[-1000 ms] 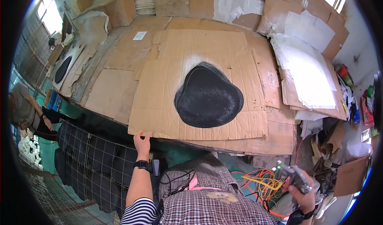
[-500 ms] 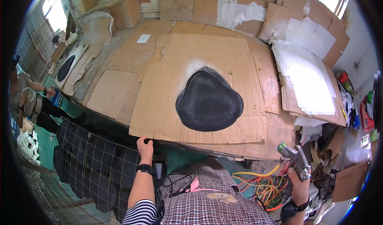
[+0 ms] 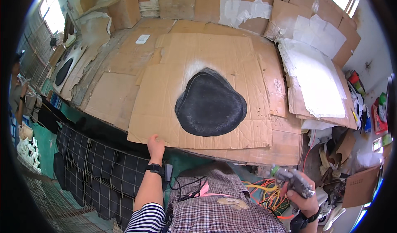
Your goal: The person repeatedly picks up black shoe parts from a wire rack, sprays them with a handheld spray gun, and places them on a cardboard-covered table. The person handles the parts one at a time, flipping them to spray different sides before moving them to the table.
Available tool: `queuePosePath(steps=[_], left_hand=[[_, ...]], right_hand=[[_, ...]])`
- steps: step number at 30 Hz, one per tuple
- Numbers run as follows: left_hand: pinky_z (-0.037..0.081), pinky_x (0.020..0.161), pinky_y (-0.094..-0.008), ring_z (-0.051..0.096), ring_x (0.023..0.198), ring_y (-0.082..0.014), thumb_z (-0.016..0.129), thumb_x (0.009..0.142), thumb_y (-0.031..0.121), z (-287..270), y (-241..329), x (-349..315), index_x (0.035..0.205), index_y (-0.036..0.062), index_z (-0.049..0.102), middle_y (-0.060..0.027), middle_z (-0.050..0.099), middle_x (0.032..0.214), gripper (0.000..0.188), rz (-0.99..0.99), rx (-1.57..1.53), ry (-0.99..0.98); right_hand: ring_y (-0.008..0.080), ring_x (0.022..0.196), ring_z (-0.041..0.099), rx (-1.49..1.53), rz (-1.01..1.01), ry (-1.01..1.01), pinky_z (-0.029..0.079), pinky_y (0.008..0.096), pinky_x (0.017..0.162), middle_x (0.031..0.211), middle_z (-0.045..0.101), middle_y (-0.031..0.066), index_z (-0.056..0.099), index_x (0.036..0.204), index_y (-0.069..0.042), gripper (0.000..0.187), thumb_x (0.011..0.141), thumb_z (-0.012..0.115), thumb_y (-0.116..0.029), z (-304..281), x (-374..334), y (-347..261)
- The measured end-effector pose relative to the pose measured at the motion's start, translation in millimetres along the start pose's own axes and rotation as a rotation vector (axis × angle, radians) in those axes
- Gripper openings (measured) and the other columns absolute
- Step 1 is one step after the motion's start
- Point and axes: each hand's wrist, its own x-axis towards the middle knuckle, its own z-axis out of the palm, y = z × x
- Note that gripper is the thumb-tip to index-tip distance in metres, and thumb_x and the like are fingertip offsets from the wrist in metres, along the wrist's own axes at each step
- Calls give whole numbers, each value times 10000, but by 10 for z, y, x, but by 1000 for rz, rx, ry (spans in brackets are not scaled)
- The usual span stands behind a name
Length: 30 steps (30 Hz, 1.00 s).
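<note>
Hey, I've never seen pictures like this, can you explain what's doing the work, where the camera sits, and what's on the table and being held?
There's no machine doing the handling; a person works here with bare hands. The pictures come from a wide fisheye camera worn on their head, looking down, so straight edges bend. On the cardboard-covered table lies a cardboard sheet, and on it a black rounded piece. The left hand is at the sheet's front edge; whether it grips is hard to tell. The right hand holds what looks like a spray gun.

Room spans above the cardboard [image 3: 157,109]; hoses [image 3: 266,188] crowd below.
</note>
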Motion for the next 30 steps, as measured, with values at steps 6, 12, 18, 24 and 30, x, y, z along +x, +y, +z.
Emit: queuePosePath(steps=[6,12,18,24,30], left_hand=[[495,801,-369,640,901,-301,597,759,92,434,187,-1,1019,24,636,-162,668,924,272,32,-22,-167],[496,737,-384,639,818,-317,576,758,82,704,383,61,968,23,639,-147,666,843,227,149,14,-190],[496,769,-404,632,846,-330,579,753,81,859,715,175,994,2,624,-168,664,879,258,126,118,-170],[482,849,-407,612,938,-335,622,751,117,1174,673,253,1022,-3,623,-188,639,976,296,109,298,-72],[485,850,-420,607,946,-342,634,753,110,1148,834,194,914,17,645,-178,629,998,186,34,352,-113]], right_hand=[[180,717,607,26,-163,172,505,309,688,801,607,107,449,1242,54,613,778,735,-226,-35,317,-120],[97,742,599,-291,19,-59,485,252,696,802,636,39,547,1155,31,430,776,685,-118,-520,169,-95],[117,750,617,-132,-77,33,501,261,693,809,636,45,536,1175,36,447,763,676,-69,-436,367,-107],[134,761,626,-201,-20,4,505,273,700,823,649,67,543,1169,35,465,750,713,-75,-593,199,-51],[154,743,623,-119,32,-26,500,293,691,814,633,73,506,1193,62,518,746,725,-82,-723,110,55]])
